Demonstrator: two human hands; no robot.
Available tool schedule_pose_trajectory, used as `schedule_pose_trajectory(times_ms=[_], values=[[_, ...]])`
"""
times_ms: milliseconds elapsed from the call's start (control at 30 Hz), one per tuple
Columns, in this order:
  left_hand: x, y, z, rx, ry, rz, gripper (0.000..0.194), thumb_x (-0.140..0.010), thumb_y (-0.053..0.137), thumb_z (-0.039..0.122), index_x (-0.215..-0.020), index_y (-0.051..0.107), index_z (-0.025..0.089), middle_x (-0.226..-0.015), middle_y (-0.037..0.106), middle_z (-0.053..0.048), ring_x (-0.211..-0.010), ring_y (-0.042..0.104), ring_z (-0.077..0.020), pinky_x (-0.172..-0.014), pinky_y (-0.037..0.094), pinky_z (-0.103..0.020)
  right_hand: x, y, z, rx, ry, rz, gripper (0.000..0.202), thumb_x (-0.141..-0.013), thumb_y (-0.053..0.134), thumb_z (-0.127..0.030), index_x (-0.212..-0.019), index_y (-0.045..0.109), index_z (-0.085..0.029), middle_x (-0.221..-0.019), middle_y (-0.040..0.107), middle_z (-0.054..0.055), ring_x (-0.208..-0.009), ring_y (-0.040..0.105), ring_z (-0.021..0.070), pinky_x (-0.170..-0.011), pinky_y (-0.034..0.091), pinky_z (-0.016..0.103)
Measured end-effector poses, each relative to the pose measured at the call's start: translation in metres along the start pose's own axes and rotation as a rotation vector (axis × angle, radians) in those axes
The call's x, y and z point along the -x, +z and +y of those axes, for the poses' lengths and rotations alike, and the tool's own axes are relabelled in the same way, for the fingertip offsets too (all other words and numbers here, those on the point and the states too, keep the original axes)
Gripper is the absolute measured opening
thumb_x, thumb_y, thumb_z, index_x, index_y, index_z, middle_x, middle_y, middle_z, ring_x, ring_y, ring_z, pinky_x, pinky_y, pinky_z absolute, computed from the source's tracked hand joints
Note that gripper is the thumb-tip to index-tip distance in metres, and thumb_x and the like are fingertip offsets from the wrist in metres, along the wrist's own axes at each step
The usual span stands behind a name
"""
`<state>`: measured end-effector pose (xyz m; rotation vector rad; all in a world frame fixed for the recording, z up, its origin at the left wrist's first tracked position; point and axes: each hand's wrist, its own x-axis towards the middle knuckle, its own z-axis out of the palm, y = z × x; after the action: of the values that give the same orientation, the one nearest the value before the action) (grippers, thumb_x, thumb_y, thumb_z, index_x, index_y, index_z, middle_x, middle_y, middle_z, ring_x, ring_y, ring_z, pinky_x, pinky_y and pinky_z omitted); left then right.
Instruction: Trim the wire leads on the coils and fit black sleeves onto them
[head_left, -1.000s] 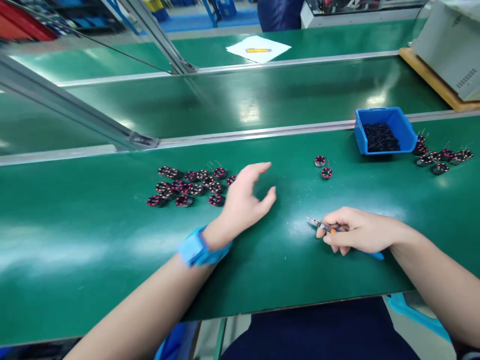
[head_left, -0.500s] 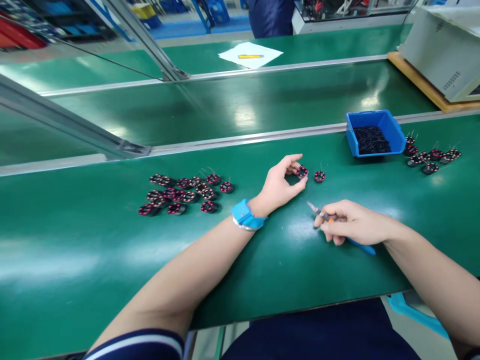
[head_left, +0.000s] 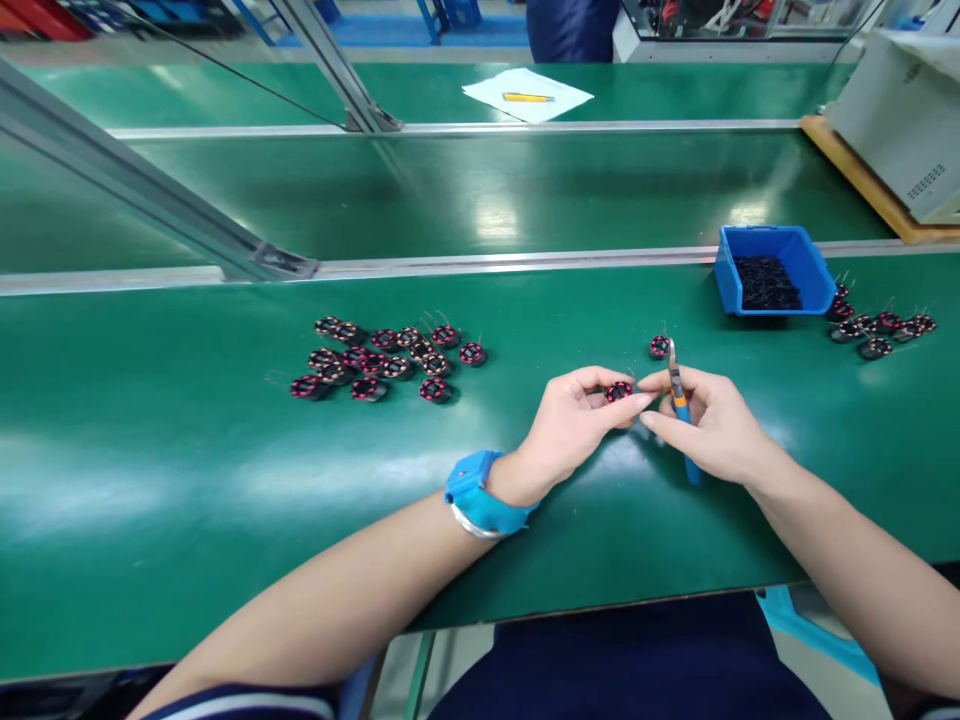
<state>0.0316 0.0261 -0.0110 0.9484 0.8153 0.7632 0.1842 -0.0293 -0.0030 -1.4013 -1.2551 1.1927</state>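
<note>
Between the thumb and fingers of my left hand (head_left: 574,425) is a small round motor stator (head_left: 619,391), black with pink-red windings around its ring. My right hand (head_left: 712,420) has closed in from the right, its fingertips by the stator's edge. In that hand lies a pair of cutting pliers (head_left: 681,405) with blue and orange handles, jaws pointing away from me. Just beyond the pliers, a second stator (head_left: 659,347) sits on the green bench (head_left: 360,560), a thin wire standing up from it. Whether my right fingertips pinch a wire cannot be made out.
Several stators (head_left: 367,388) lie grouped at the left, with more stators (head_left: 874,348) at the far right. A blue bin (head_left: 814,290) holds thin black pieces. Behind run a metal rail (head_left: 525,262) and a slanted metal post (head_left: 150,185). A grey machine (head_left: 892,130) stands back right.
My left hand has lifted the stator off its spot and drawn it nearer me. My right hand has come up beside it, and the pliers have turned to point away.
</note>
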Motion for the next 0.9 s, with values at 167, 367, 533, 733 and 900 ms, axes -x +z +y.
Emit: schedule_pose_trajectory(times_ms=[167, 367, 533, 733, 900], values=[[0.002, 0.001, 0.0, 0.01, -0.045, -0.007, 0.039, -0.058, 0.086, 0.028, -0.085, 0.066, 0.011, -0.073, 0.069, -0.001, -0.063, 0.065, -0.0095, -0.059, 0.055, -0.02, -0.003, -0.001, -0.001, -0.078, 0.025, 0.053, 0.031, -0.064, 0.076, -0.031, -0.087, 0.063, -0.015, -0.073, 0.059, 0.0, -0.059, 0.05, 0.0107, -0.059, 0.043, 0.028], [-0.009, -0.004, -0.002, -0.202, 0.196, 0.071, 0.033, -0.055, 0.087, 0.023, -0.076, 0.064, 0.011, -0.068, 0.065, 0.001, -0.053, 0.057, -0.0059, -0.049, 0.046, -0.017, -0.005, -0.003, -0.008, -0.112, 0.147, -0.032, 0.033, -0.063, 0.077, -0.038, -0.083, 0.064, -0.015, -0.067, 0.059, -0.001, -0.057, 0.049, 0.0097, -0.057, 0.042, 0.026], [-0.007, -0.003, -0.003, -0.156, 0.136, 0.007, 0.034, -0.059, 0.082, 0.019, -0.086, 0.064, 0.012, -0.077, 0.068, -0.002, -0.061, 0.064, -0.0096, -0.059, 0.053, -0.02, -0.008, 0.001, -0.011, -0.179, 0.188, 0.061, 0.043, -0.057, 0.082, -0.046, -0.082, 0.063, -0.016, -0.065, 0.059, -0.002, -0.054, 0.047, 0.0077, -0.055, 0.043, 0.025], [0.0, 0.004, 0.001, -0.366, 0.134, 0.02, 0.023, -0.06, 0.079, 0.018, -0.072, 0.06, 0.013, -0.061, 0.061, 0.002, -0.053, 0.057, -0.0071, -0.05, 0.045, -0.016, -0.01, 0.003, -0.008, -0.252, 0.191, 0.101, 0.042, -0.051, 0.085, -0.038, -0.079, 0.064, -0.015, -0.067, 0.061, -0.002, -0.056, 0.05, 0.0081, -0.057, 0.043, 0.024], [-0.001, 0.002, 0.004, -0.346, 0.175, -0.043, 0.033, -0.061, 0.08, 0.025, -0.086, 0.063, 0.012, -0.075, 0.063, -0.002, -0.064, 0.058, -0.0105, -0.053, 0.047, -0.02, -0.01, -0.001, -0.005, -0.282, 0.247, 0.095, 0.04, -0.053, 0.084, -0.037, -0.08, 0.066, -0.014, -0.064, 0.061, -0.002, -0.055, 0.05, 0.0088, -0.053, 0.039, 0.024]])
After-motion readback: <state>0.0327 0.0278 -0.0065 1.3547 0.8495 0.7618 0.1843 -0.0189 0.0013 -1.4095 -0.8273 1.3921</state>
